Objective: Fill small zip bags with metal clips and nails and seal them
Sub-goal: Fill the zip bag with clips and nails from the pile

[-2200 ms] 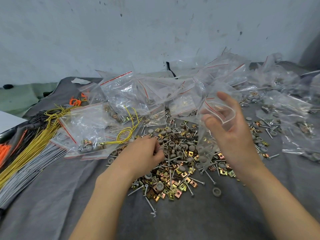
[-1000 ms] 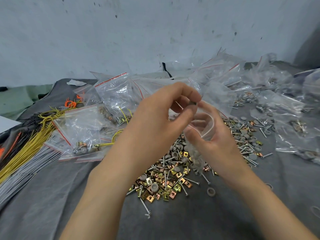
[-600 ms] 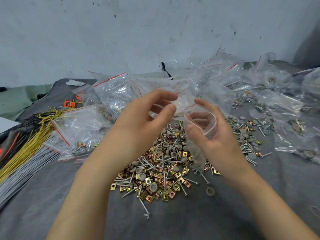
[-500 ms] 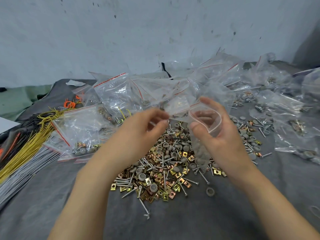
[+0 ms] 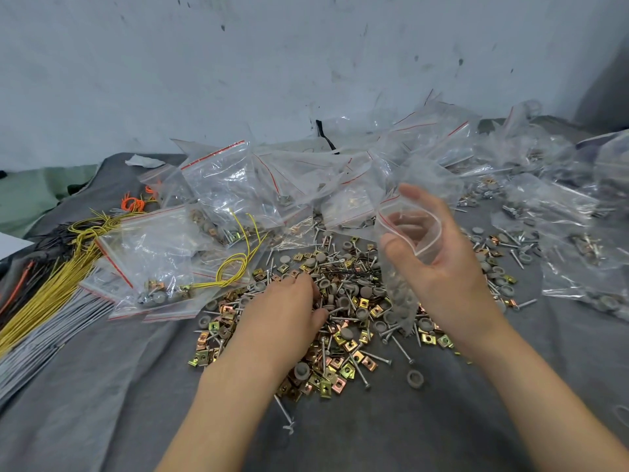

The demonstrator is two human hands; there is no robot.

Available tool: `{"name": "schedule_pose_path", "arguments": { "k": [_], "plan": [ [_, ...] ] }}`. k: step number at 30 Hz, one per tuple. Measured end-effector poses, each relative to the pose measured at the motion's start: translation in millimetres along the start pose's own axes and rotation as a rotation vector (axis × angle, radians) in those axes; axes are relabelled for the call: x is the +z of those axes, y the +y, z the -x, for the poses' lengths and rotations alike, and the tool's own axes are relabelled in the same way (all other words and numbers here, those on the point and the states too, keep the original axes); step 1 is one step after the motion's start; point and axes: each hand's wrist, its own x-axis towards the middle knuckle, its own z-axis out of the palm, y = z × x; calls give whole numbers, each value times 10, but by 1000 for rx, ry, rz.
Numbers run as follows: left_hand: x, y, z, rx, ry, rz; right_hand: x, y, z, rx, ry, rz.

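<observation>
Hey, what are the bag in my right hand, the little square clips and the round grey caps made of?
Bag: thin clear plastic, glossy; it is see-through and crinkled. Square clips: metal, probably plated steel; shiny gold and copper tints. Grey caps: matte, likely plastic or rubber; dull, no glint.

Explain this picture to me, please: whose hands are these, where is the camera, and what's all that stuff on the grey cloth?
No machine: a person works bare-handed; a camera on their head looks down. On the grey cloth lies a pile of metal clips and nails, filled bags behind it, yellow wires at the left. The right hand holds a small zip bag open. The left hand reaches into the pile; what it has picked is hidden.
</observation>
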Motion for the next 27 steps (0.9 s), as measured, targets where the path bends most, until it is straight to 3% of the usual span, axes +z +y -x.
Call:
{"name": "schedule_pose_path", "arguments": {
  "k": [10, 19, 27],
  "plan": [
    [9, -71, -108, -37, 28, -35, 27, 17, -15, 8, -18, 44],
    [-61, -268, -26, -12, 87, 209, 14, -3, 3, 23, -27, 56],
    [-328, -74, -45, 6, 344, 796, 72, -25, 54, -14, -48, 102]
  ]
}}
